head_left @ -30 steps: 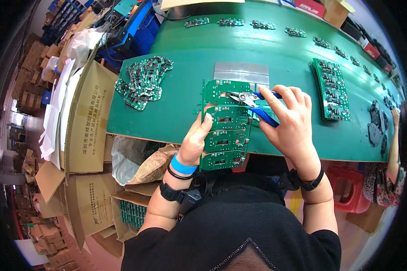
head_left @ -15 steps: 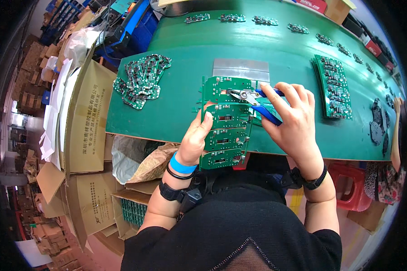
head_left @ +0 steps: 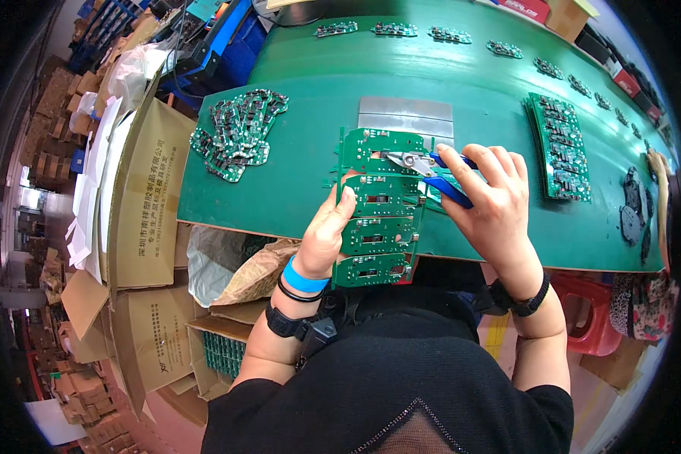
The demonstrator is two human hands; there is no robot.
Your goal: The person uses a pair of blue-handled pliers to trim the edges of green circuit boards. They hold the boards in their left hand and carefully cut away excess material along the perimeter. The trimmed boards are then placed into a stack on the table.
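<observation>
My left hand (head_left: 327, 233) grips the left edge of a green circuit board panel (head_left: 374, 227), thumb on top, the other fingers hidden beneath. The panel is made of several joined boards in a column. In my right hand (head_left: 492, 189) is a pair of cutting pliers (head_left: 430, 168) with blue handles. Their jaws point left and lie over the topmost board of the panel, beside a slot in it. Whether the jaws touch the board I cannot tell. Behind the panel, a grey metal plate (head_left: 405, 113) lies on the green table.
A heap of separate boards (head_left: 238, 132) lies at the left, a stack of panels (head_left: 558, 147) at the right. Single boards stand in a row on the green belt (head_left: 333, 60) beyond. Cardboard boxes (head_left: 151, 197) crowd the left side. Another person's hand (head_left: 656, 160) is at far right.
The pliers and panel keep almost the same place in my hands. At the far right, the other person's hand has moved a little away and to the left. The boards on the belt have shifted slightly right.
</observation>
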